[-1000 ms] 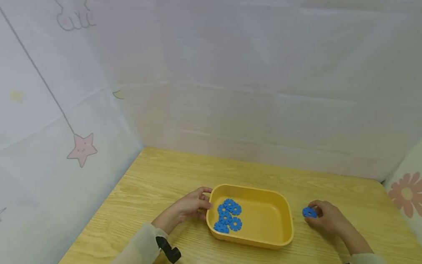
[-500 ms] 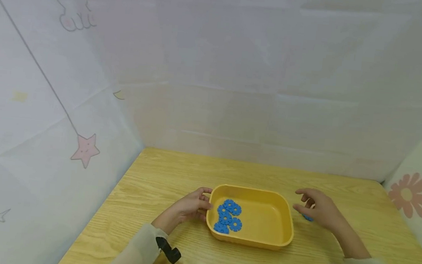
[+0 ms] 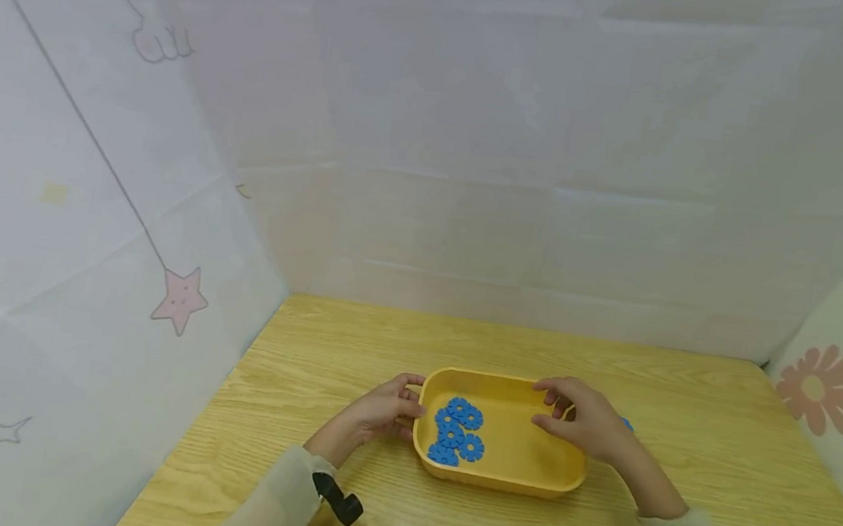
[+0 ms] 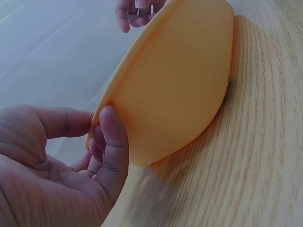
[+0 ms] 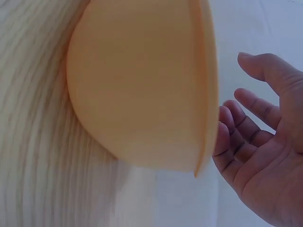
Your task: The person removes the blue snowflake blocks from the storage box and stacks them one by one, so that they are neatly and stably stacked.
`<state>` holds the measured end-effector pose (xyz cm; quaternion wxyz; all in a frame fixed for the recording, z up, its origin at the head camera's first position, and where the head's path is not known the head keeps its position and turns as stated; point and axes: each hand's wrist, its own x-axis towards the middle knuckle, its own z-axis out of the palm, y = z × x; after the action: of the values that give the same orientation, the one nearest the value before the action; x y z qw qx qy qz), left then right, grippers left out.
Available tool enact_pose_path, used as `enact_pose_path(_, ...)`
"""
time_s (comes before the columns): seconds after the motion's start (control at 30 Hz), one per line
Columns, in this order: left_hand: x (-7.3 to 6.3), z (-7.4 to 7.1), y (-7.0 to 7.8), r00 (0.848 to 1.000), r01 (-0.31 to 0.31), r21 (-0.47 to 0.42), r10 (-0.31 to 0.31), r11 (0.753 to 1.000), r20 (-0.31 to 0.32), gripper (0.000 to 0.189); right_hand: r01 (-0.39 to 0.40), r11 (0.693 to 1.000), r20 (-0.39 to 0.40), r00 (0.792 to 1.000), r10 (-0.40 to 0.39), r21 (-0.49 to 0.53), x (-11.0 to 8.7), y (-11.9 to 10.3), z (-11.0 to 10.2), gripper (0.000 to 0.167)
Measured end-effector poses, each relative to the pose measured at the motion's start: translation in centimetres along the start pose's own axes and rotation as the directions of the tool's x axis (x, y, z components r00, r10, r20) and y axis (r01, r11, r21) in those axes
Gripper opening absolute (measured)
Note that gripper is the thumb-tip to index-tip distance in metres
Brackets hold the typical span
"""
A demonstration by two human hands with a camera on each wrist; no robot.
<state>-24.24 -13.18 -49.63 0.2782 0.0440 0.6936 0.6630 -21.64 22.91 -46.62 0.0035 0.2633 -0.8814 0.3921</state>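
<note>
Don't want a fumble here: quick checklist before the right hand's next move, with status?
1. Left hand gripping tray rim: ok.
2. Right hand empty, fingers apart from thumb: ok, over the tray's right end.
3. Blue pieces within the tray: ok, bunched at the left end.
4. Loose blue piece on table in full view: not ok, mostly hidden behind right arm.
5. Exact piece count: cannot tell, they overlap.

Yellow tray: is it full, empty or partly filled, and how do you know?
Partly filled: in the head view, blue flower-shaped pieces cluster at the left end of the yellow tray, and bare floor shows beside them.
</note>
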Motion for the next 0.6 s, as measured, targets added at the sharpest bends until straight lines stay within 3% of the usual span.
enact_pose_path(0.6, 0.2, -0.1, -0.2, 1.000, -0.005, 0.001, 0.005, 1.000, -0.003, 0.059, 0.025, 0.994, 0.159, 0.986, -0.042, 0.111, 2.2, -0.5, 4.2, 0.046)
